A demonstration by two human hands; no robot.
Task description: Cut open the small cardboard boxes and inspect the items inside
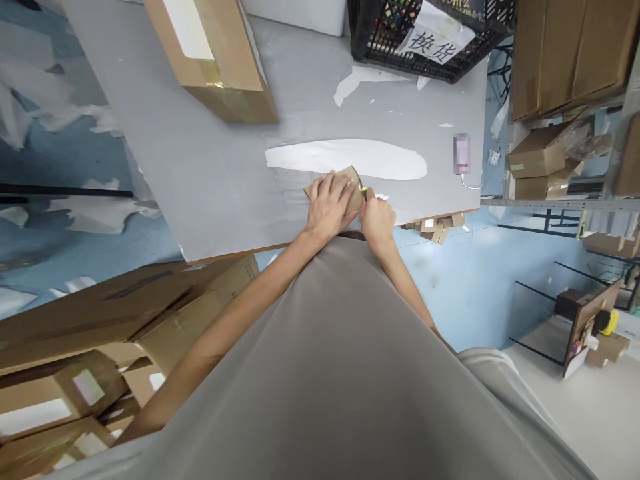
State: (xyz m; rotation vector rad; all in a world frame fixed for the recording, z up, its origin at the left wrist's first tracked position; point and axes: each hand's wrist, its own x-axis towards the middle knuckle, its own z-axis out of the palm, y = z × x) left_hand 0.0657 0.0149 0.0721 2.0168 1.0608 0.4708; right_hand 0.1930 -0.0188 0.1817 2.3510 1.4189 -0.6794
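Note:
Near the front edge of the grey table, my left hand holds down a small brown cardboard box, its fingers spread over the top. Clear tape shines on the box's right side. A small tool with a yellow and black end, which looks like a utility knife, is closed in my right hand. The tool meets the right edge of the box; its blade is too small to make out. Just beyond my hands lies a long white strip of paper.
A taped cardboard box stands at the back left. At the back right is a black plastic crate with a paper sign. A phone with a cable lies at the right edge. Cartons stand below left; shelves hold boxes at right.

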